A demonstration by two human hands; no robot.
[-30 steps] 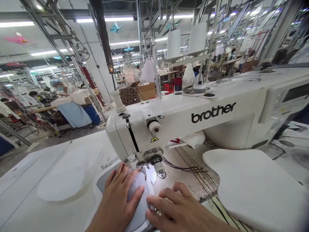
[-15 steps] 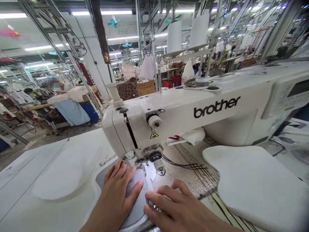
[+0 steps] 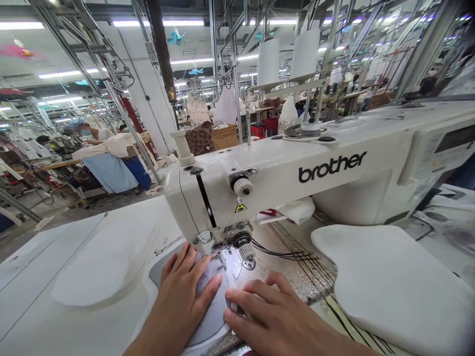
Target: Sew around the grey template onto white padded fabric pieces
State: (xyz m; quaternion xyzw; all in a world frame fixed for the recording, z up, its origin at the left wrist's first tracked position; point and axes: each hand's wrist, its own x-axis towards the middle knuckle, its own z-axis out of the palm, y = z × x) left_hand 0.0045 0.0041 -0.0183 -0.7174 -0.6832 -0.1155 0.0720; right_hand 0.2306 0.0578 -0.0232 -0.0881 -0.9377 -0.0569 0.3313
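My left hand lies flat, fingers stretched, on a thin pale grey fabric piece at the needle of a white Brother sewing machine. My right hand rests beside it with fingers extended, pressing the fabric's right edge down on the machine bed. The presser foot and needle sit just beyond my left fingertips. Neither hand grips anything.
A stack of white cut pieces lies on the table to the right. More white pieces lie to the left. Thread cones stand behind the machine. Another person works at a far table on the left.
Both hands stay flat on the fabric and have barely shifted. The view has swung slightly, so the machine head sits a little to the right.
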